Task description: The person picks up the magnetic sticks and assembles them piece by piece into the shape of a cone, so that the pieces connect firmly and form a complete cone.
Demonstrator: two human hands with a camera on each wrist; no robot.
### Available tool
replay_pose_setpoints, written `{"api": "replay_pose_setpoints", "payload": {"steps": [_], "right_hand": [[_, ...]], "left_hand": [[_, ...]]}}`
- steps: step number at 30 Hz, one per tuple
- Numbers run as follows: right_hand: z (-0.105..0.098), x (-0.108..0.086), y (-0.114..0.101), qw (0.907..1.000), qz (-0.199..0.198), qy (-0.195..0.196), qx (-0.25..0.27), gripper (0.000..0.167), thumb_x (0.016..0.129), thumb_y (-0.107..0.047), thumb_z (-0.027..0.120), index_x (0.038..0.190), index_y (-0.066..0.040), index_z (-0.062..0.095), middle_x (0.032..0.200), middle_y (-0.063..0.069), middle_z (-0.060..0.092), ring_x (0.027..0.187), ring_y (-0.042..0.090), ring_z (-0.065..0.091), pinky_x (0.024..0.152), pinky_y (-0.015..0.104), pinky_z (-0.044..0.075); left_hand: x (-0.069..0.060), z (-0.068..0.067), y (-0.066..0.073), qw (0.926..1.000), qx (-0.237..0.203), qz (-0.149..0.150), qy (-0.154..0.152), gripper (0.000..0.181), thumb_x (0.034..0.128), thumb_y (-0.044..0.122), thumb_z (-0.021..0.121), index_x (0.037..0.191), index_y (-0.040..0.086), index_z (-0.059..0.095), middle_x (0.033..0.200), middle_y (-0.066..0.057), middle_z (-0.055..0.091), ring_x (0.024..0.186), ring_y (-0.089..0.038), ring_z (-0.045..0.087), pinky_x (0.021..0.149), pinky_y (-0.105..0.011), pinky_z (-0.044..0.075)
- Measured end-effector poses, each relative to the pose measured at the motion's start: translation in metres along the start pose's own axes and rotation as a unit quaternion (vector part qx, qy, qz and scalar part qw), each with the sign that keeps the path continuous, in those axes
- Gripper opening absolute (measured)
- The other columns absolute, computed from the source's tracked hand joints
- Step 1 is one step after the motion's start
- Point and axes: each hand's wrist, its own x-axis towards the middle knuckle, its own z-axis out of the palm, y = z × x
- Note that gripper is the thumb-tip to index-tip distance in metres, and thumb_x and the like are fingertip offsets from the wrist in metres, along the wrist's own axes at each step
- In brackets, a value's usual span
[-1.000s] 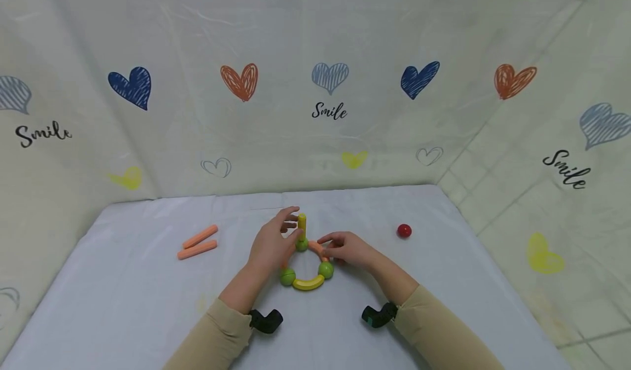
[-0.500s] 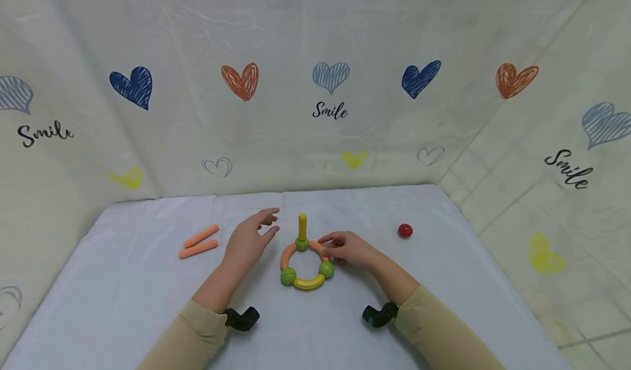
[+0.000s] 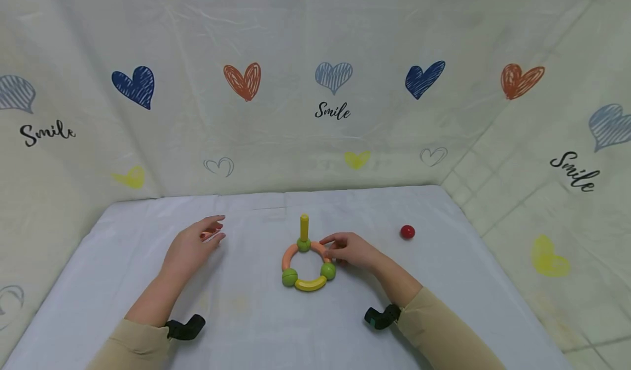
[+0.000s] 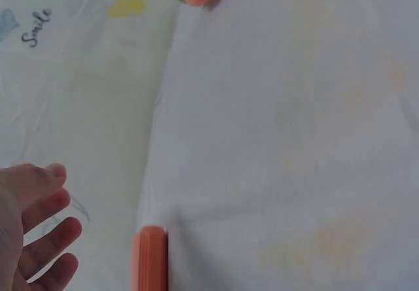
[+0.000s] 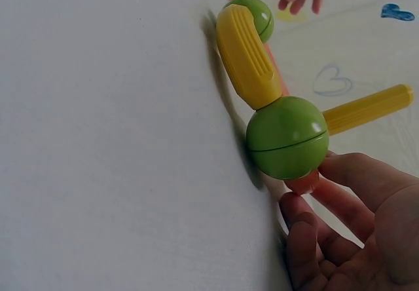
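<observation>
A ring of curved orange and yellow pieces joined by green balls point(image 3: 289, 277) lies on the table, with a yellow stick point(image 3: 304, 227) standing upright from its far ball. My right hand point(image 3: 354, 250) pinches the curved orange piece point(image 5: 302, 183) on the ring's right side. Over at the left, my left hand point(image 3: 189, 248) hovers with spread fingers around the orange sticks point(image 3: 211, 232), mostly hiding them. In the left wrist view, the left hand point(image 4: 36, 229) holds nothing, and an orange stick point(image 4: 150, 259) is near its fingers.
A red ball point(image 3: 407, 232) rests on the right part of the white-covered table point(image 3: 276, 331). Behind the table hangs a pale sheet point(image 3: 286, 134) printed with hearts and words.
My left hand has let go by the upright yellow stick and moved left to the orange sticks. The right hand stays at the ring.
</observation>
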Motion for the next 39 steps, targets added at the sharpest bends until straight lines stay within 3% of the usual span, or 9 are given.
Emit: {"api": "replay_pose_setpoints", "payload": {"steps": [4, 8, 13, 16, 20, 25, 30, 39], "right_hand": [[0.0, 0.0, 0.001, 1.0, -0.009, 0.0, 0.002, 0.034, 0.093, -0.026, 0.071, 0.124, -0.015, 0.068, 0.092, 0.003, 0.065, 0.07, 0.018, 0.055, 0.064, 0.03, 0.047], [0.0, 0.001, 0.001, 1.0, -0.01, -0.002, 0.001, 0.034, 0.093, -0.027, 0.071, 0.124, -0.015, 0.068, 0.092, 0.003, 0.065, 0.07, 0.018, 0.055, 0.064, 0.03, 0.046], [0.0, 0.0, 0.001, 1.0, -0.007, -0.005, -0.001, 0.032, 0.093, -0.028, 0.071, 0.123, -0.017, 0.068, 0.093, 0.003, 0.065, 0.071, 0.018, 0.055, 0.064, 0.029, 0.047], [0.0, 0.0, 0.001, 0.9999, -0.008, -0.007, -0.003, 0.032, 0.093, -0.027, 0.071, 0.124, -0.017, 0.068, 0.093, 0.002, 0.065, 0.071, 0.018, 0.056, 0.065, 0.03, 0.047], [0.0, 0.0, 0.002, 0.9999, -0.008, -0.008, -0.002, 0.032, 0.093, -0.027, 0.07, 0.124, -0.018, 0.068, 0.093, 0.002, 0.066, 0.071, 0.018, 0.056, 0.065, 0.03, 0.047], [0.0, 0.0, 0.002, 0.9999, -0.008, -0.008, 0.003, 0.033, 0.093, -0.026, 0.07, 0.124, -0.016, 0.068, 0.093, 0.003, 0.065, 0.07, 0.018, 0.055, 0.065, 0.03, 0.047], [0.0, -0.001, 0.0, 1.0, -0.005, -0.007, 0.004, 0.032, 0.093, -0.025, 0.07, 0.124, -0.015, 0.068, 0.092, 0.003, 0.065, 0.071, 0.018, 0.055, 0.065, 0.03, 0.047], [-0.001, 0.002, 0.002, 0.9999, 0.0, -0.007, 0.008, 0.032, 0.092, -0.027, 0.071, 0.123, -0.016, 0.069, 0.093, 0.003, 0.066, 0.072, 0.018, 0.056, 0.066, 0.03, 0.048]], "left_hand": [[-0.009, -0.014, -0.017, 0.9988, 0.042, -0.016, -0.019, 0.044, 0.0979, 0.029, 0.064, 0.14, 0.019, 0.057, 0.122, -0.008, 0.066, 0.116, -0.036, 0.058, 0.093, -0.056, 0.044], [-0.013, -0.021, -0.028, 0.9965, 0.074, -0.008, -0.038, 0.042, 0.0986, 0.028, 0.062, 0.139, 0.015, 0.058, 0.125, -0.011, 0.065, 0.121, -0.041, 0.054, 0.092, -0.058, 0.042], [-0.009, -0.019, -0.034, 0.9953, 0.083, 0.006, -0.049, 0.047, 0.0971, 0.038, 0.063, 0.136, 0.012, 0.061, 0.133, -0.01, 0.062, 0.125, -0.042, 0.053, 0.095, -0.059, 0.042], [-0.006, -0.016, -0.037, 0.9946, 0.085, 0.013, -0.058, 0.053, 0.0945, 0.046, 0.064, 0.138, 0.017, 0.06, 0.136, -0.001, 0.06, 0.127, -0.038, 0.052, 0.097, -0.057, 0.041], [-0.004, -0.012, -0.037, 0.991, 0.11, 0.045, -0.06, 0.053, 0.0935, 0.043, 0.067, 0.141, 0.022, 0.057, 0.139, 0.003, 0.058, 0.125, -0.035, 0.055, 0.097, -0.056, 0.043], [0.0, -0.004, -0.037, 0.9828, 0.149, 0.1, -0.043, 0.048, 0.0919, 0.027, 0.072, 0.137, 0.014, 0.061, 0.137, -0.001, 0.06, 0.114, -0.034, 0.062, 0.089, -0.05, 0.049], [0.0, 0.001, -0.038, 0.9756, 0.171, 0.137, -0.016, 0.045, 0.0902, 0.02, 0.074, 0.133, 0.009, 0.064, 0.133, -0.004, 0.062, 0.106, -0.035, 0.066, 0.085, -0.048, 0.052], [0.001, 0.004, -0.038, 0.97, 0.187, 0.156, -0.004, 0.04, 0.0896, 0.018, 0.074, 0.127, 0.006, 0.068, 0.13, -0.008, 0.064, 0.101, -0.038, 0.066, 0.084, -0.05, 0.052]]}}
